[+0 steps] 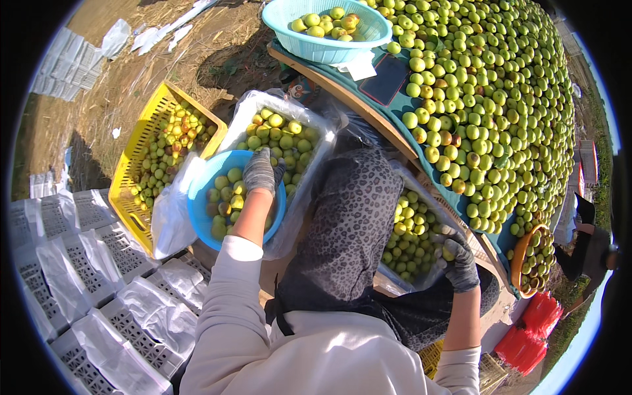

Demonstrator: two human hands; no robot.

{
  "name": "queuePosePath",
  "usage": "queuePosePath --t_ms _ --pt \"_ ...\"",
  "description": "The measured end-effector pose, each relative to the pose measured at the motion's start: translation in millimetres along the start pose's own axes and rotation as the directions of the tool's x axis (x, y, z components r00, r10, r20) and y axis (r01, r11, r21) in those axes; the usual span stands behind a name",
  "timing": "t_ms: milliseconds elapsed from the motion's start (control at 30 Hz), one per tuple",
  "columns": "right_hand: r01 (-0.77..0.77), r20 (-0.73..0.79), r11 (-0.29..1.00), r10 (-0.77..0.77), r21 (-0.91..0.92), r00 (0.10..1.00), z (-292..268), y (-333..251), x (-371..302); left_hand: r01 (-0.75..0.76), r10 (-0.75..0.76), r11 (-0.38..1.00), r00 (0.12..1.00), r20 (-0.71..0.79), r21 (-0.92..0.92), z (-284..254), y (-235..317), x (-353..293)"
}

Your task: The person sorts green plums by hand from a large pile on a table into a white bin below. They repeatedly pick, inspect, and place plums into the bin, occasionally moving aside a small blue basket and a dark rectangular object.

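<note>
My left hand, in a grey glove, is over the far rim of a round blue basin holding green jujubes. Its fingers curl down and inward; whatever they hold is hidden. Beyond it stands a white crate lined with clear plastic and filled with jujubes. On the right, my gloved right hand is closed around a green jujube. That hand is above the edge of a second plastic-lined crate of jujubes, beside my leg.
A sloping table holds a large heap of jujubes, with a light blue basket and a dark flat tablet-like thing on it. A yellow crate is at left. Stacked grey crates, an orange basket and red bags surround me.
</note>
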State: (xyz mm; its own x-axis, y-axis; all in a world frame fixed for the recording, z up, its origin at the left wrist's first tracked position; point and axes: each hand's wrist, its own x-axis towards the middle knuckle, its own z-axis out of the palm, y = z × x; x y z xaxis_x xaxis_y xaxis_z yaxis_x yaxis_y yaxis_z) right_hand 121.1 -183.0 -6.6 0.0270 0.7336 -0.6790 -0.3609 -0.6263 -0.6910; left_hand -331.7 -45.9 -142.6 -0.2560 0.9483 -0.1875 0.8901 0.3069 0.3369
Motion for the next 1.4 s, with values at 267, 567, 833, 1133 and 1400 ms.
queuePosePath --t_ms 267,567,833,1133,1400 --pt "0.015 -0.121 1.0 -0.012 0.024 0.993 5.1 3.9 12.2 0.071 -0.058 0.993 0.99 -0.128 0.095 -33.9 -32.7 -37.3" --pt "0.046 0.209 0.958 -0.108 0.282 0.972 59.5 -30.3 18.9 -0.782 0.611 0.4 0.616 -0.497 -0.478 -90.5 236.2 -8.4" --pt "0.106 -0.079 0.987 -0.097 0.117 0.992 -3.7 -5.7 46.6 -0.789 0.808 0.583 0.538 0.241 -0.192 -43.6 336.4 -36.2" --pt "0.285 -0.058 0.956 -0.282 0.064 0.958 32.9 -140.3 127.6 -0.824 0.674 0.552 0.532 0.513 0.128 -8.4 376.2 -32.6" --pt "0.218 0.376 0.953 -0.284 0.209 0.882 234.0 -196.0 231.6 -0.871 0.898 0.441 0.429 0.101 -0.218 39.6 354.5 -37.4"
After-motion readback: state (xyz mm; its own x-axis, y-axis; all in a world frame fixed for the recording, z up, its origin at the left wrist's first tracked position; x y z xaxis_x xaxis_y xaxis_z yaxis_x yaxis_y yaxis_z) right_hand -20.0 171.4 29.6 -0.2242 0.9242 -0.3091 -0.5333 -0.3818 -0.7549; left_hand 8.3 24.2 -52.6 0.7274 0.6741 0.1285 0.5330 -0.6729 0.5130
